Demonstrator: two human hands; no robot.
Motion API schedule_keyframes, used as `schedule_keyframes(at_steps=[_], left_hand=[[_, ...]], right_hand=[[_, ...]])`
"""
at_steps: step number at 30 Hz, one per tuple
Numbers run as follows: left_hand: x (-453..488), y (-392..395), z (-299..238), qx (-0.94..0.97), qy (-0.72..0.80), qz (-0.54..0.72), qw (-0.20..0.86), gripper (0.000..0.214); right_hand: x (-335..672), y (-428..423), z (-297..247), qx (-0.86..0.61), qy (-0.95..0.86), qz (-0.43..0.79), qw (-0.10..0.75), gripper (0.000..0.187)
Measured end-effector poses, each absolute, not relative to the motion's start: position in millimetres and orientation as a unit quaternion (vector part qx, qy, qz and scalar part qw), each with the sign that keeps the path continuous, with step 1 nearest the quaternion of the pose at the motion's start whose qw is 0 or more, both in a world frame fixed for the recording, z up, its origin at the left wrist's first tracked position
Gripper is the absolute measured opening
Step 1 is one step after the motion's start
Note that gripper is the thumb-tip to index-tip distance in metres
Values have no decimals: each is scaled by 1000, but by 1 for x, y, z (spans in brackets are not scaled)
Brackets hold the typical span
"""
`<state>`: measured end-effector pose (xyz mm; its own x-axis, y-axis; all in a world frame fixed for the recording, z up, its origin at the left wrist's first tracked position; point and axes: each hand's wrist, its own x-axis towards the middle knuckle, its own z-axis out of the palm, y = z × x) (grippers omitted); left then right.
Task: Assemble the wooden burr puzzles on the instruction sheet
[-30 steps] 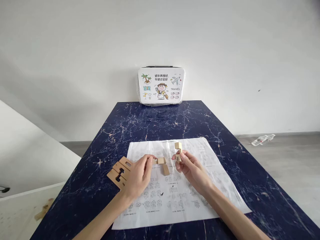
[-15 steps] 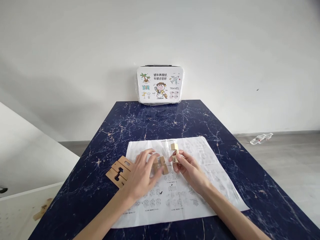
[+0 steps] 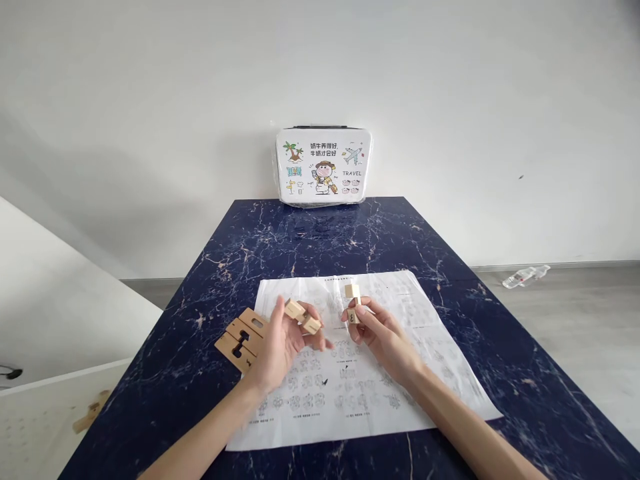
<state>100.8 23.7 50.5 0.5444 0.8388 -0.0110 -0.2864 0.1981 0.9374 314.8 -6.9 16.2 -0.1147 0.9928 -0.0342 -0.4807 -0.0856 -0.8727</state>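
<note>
My left hand (image 3: pixel 283 343) is turned palm up over the printed paper sheet (image 3: pixel 360 393) and grips a pale notched wooden block piece (image 3: pixel 302 315) between thumb and fingertips. My right hand (image 3: pixel 383 333) pinches a second wooden piece (image 3: pixel 353 301), held upright, with a dark number mark on its lower face. The two pieces are a short gap apart above the sheet. Just left of my left hand, three flat slotted wooden bars (image 3: pixel 243 337) lie side by side on the dark blue marble table (image 3: pixel 310 240).
A white illustrated case (image 3: pixel 323 167) wrapped in plastic stands at the table's far edge against the wall. An empty plastic bottle (image 3: pixel 525 276) lies on the grey floor at right. A white surface (image 3: pixel 45 400) with a small wooden piece (image 3: pixel 90 415) sits lower left.
My left hand lifted its wooden piece off the sheet and turned palm up, rotating it. My right hand drifted slightly left and down with its piece still upright.
</note>
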Motion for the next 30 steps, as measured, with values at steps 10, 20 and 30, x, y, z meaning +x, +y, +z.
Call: schedule_keyframes(at_steps=[10, 20, 30], left_hand=[[98, 23, 51, 421, 342, 333, 771, 45], [98, 19, 54, 517, 316, 271, 748, 52], [100, 15, 41, 526, 316, 247, 750, 72]], right_hand=[[313, -11, 17, -359, -423, 622, 552, 32], [310, -13, 18, -371, -540, 550, 519, 35], [308, -17, 16, -426, -587, 478, 495, 22]])
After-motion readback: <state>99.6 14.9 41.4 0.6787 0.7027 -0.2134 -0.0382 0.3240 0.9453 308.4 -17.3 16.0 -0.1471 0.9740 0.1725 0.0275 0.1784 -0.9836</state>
